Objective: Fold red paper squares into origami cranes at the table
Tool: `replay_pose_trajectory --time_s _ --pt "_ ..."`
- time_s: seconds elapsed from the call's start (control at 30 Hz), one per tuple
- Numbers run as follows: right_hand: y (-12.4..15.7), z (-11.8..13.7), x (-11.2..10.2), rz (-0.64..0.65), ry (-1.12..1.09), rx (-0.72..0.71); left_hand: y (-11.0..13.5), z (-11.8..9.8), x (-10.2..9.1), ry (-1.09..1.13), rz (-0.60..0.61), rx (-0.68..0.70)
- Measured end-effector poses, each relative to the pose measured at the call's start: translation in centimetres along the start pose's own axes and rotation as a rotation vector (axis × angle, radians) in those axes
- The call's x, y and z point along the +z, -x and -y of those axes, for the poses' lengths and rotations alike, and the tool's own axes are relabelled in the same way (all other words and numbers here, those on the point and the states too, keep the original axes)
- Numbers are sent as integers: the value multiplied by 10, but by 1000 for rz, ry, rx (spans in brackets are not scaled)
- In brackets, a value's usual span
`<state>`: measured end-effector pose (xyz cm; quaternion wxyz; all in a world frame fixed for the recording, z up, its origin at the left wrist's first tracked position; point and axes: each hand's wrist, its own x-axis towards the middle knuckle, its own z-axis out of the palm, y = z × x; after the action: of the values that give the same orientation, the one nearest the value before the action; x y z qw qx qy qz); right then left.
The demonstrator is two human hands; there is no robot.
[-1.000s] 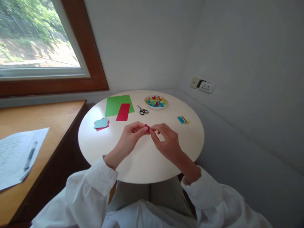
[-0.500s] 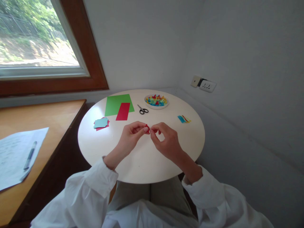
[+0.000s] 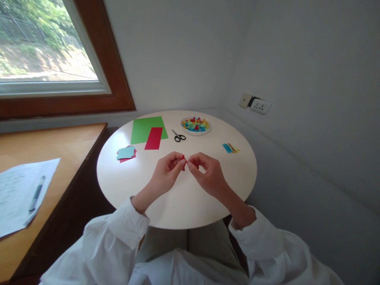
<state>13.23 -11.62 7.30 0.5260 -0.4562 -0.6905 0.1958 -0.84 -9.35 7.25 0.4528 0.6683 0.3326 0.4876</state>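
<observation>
My left grip pinches the small red piece above the tabletop, its long axis seemingly running away from me; my right grip pinches its right side, both equally near. Scissors lie beyond.

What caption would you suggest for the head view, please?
Left hand pinches a red paper piece, right hand at its edge, above a round white table.

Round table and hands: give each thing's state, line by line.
Left hand: closed on red piece
Right hand: fingers closed at its edge
Scissors: flat, blades seemingly shut
Green sheet: flat, partly covered
Red sheet: flat, overlapping green sheet
Dish: filled with colourful pieces
Card stack: uneven
Strips: loosely bunched
</observation>
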Motion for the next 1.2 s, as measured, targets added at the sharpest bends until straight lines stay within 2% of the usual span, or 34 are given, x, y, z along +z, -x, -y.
replay_pose_trajectory --time_s 0.2,0.4,0.57,0.77,1.0,1.2 --pt "6 -11 10 -101 -151 129 -2 6 4 47 -125 -44" --pt "9 -22 24 -95 -138 91 -11 22 6 183 -240 -118" --pt "-2 -38 34 -106 -179 169 -18 33 8 160 -284 -128" --pt "-19 -58 36 -78 -282 251 -29 48 4 31 -247 -109" --pt "-44 -76 36 -52 -423 314 -50 63 1 -72 -201 28" --pt "-61 -96 40 -30 -463 342 -66 72 -4 -111 -170 30"
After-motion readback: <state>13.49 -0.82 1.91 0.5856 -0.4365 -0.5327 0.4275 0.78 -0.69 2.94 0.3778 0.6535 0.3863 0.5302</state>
